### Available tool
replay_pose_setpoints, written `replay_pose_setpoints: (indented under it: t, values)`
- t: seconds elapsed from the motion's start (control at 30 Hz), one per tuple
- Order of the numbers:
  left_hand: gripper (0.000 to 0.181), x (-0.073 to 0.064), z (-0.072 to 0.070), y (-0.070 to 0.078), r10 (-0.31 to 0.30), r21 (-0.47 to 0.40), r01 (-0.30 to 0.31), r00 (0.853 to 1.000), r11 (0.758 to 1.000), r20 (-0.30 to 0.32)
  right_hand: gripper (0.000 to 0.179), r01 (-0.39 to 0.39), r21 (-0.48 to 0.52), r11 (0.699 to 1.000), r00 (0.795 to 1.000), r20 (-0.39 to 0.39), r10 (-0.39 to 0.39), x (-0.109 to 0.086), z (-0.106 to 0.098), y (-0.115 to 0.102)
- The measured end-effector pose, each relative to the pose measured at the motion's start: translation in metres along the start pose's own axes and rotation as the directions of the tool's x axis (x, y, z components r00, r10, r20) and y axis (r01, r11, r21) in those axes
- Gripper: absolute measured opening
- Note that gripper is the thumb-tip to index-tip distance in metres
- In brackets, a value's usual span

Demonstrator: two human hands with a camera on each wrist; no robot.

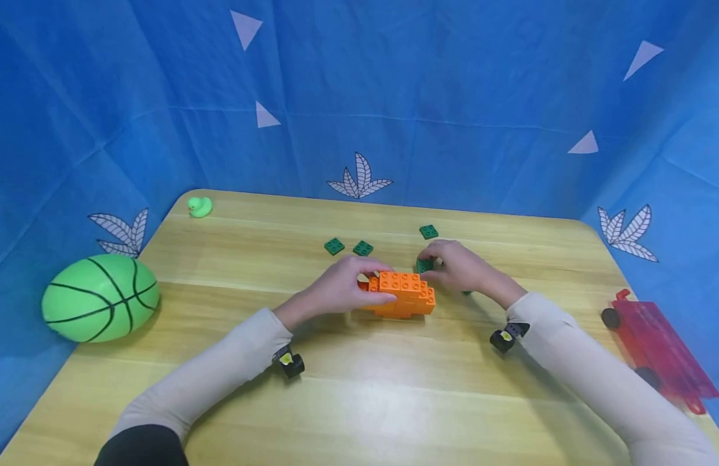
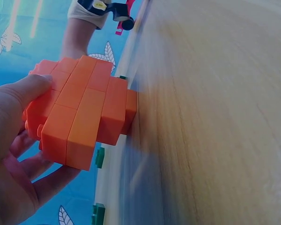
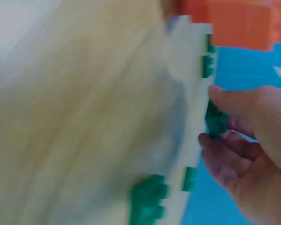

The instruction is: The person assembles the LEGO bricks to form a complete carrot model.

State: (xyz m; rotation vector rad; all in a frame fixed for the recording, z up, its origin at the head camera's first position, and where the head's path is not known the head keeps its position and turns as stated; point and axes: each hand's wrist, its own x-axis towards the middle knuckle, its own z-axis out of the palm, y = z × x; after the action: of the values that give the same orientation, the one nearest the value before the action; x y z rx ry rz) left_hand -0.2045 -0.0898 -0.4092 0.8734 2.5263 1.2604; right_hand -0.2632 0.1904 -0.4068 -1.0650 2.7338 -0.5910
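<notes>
My left hand [image 1: 354, 285] grips a stepped block of joined orange toy bricks [image 1: 401, 294], thumb on one side and fingers on the other. In the left wrist view the orange block [image 2: 79, 108] shows its smooth side walls, close over the table. To its right, my right hand [image 1: 457, 266] pinches a small green studded brick [image 1: 424, 266] between thumb and fingers. The right wrist view shows that green brick [image 3: 216, 121] partly covered by the fingertips. Another green brick [image 3: 147, 199] lies near this hand, mostly hidden beneath the wrist in the head view.
Two green bricks, one at left [image 1: 334, 246] and its neighbour [image 1: 363, 248], lie behind the orange block. A third green brick [image 1: 429, 231] is farther back. A green duck [image 1: 200, 207] and green ball [image 1: 101, 298] stand left; a red translucent wheeled cart [image 1: 662, 346] stands right.
</notes>
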Motion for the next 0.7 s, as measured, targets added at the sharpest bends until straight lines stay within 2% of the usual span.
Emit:
replay_pose_setpoints:
  t: [0.1, 0.23, 0.4, 0.53, 0.7]
  values:
    - [0.046, 0.0, -0.001, 0.0, 0.007, 0.007, -0.007, 1.0, 1.0, -0.004, 0.034, 0.007, 0.039, 0.999, 0.999, -0.045, -0.005, -0.002, -0.013, -0.01]
    - [0.045, 0.0, -0.001, 0.0, 0.013, 0.005, -0.013, 1.0, 1.0, 0.006, 0.035, 0.075, 0.08, 0.994, 0.994, -0.091, -0.067, -0.008, -0.033, -0.027]
    - [0.045, 0.001, 0.0, 0.0, 0.019, 0.011, -0.019, 1.0, 1.0, 0.003, 0.033, 0.15, 0.11, 0.983, 0.986, -0.091, -0.14, -0.02, -0.05, -0.049]
    - [0.044, 0.001, -0.001, -0.001, 0.028, 0.02, -0.028, 1.0, 0.999, -0.002, 0.028, 0.164, 0.106, 0.981, 0.985, -0.075, -0.156, -0.026, -0.053, -0.063]
    - [0.043, 0.0, -0.001, -0.001, 0.027, 0.008, -0.027, 1.0, 1.0, 0.001, 0.026, 0.168, 0.091, 0.982, 0.985, -0.058, -0.164, -0.028, -0.05, -0.07]
